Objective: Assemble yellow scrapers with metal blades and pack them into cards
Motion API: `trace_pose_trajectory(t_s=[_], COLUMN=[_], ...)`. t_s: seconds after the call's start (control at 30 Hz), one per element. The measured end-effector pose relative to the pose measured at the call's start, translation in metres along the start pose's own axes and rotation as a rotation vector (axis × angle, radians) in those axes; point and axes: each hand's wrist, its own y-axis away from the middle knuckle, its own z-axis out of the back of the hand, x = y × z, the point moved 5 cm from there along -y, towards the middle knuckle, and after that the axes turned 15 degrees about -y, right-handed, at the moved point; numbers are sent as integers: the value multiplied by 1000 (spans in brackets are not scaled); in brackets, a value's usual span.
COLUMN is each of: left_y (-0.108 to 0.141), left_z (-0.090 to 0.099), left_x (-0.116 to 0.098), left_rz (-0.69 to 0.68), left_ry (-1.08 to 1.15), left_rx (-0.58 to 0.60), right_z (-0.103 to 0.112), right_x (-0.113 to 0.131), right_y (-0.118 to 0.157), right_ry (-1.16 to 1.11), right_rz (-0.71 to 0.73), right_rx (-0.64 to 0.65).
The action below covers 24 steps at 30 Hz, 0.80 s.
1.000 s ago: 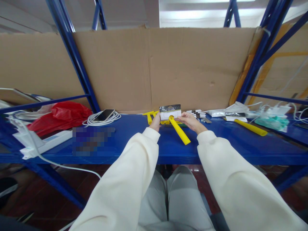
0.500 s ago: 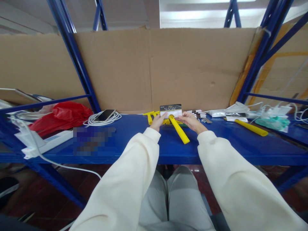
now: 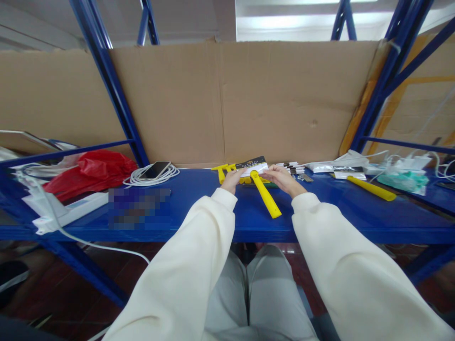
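A yellow-handled scraper (image 3: 266, 195) hangs between my hands, its handle slanting down to the right toward me. A black-and-white card (image 3: 253, 165) covers its wide head, so the blade is hidden. My left hand (image 3: 232, 180) is closed on the card's left side. Opposite it, my right hand (image 3: 282, 179) pinches the right side near the head. Behind the hands lie several yellow T-shaped handles (image 3: 222, 173), partly covered by my left hand and the card. Right of them is a pile of small black-and-white packets (image 3: 294, 167).
Another yellow handle (image 3: 371, 188) lies at the right on the blue table (image 3: 199, 208). A coiled white cable (image 3: 132, 179) with a phone (image 3: 155, 170), a red bag (image 3: 103, 166) and a white power strip (image 3: 83, 208) are at the left. Cardboard (image 3: 177, 104) stands behind.
The card has tipped back and turned slightly, its top edge now lower and slanted. The scraper's handle end has dropped a little toward me. Both hands keep nearly the same place.
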Motion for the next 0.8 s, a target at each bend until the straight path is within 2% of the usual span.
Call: trace_pose_trajectory(t_s=[0.13, 0.43, 0.63, 0.8], left_y=[2, 13, 15, 18], left_z=[-1, -13, -12, -9], left_x=[1, 0, -2, -3], left_rz=[31, 54, 36, 71], left_ry=[3, 95, 139, 180], left_rx=[24, 168, 97, 2], right_z=[4, 15, 17, 15], right_x=[-1, -3, -5, -9], right_y=[-4, -13, -14, -15], right_ry=[-8, 43, 32, -4], right_rz=[11, 97, 79, -13], right_rx=[-29, -101, -128, -175])
